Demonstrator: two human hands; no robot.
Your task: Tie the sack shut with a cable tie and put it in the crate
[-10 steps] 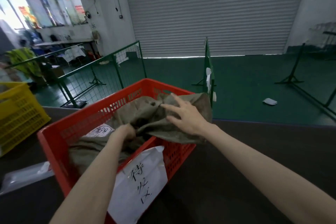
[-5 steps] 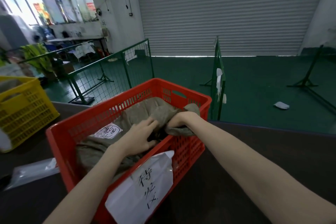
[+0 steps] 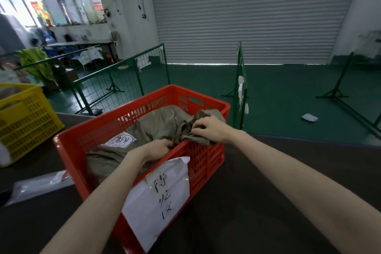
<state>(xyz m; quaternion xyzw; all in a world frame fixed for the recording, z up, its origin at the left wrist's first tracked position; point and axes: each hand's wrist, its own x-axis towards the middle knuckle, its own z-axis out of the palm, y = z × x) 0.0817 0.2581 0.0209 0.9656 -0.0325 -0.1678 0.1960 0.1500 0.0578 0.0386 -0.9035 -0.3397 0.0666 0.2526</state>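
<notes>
Bunching the sack (image 3: 165, 123) in the red crate (image 3: 206, 156), both hands' grips are pinching cloth; no cable tie showing between them yet.

Your work surface is a dark table (image 3: 268, 181). Landmark: the red crate (image 3: 208, 156), sitting directly on the table in front of you, turned at an angle, with a white handwritten paper sign (image 3: 160, 198) hanging on its near wall. Left of the red crate, well apart, a yellow crate (image 3: 26, 121) stands on the table at its far left edge. Nearer you and left of the red crate, a clear plastic bag (image 3: 39, 185) lies flat on the tabletop.
</notes>
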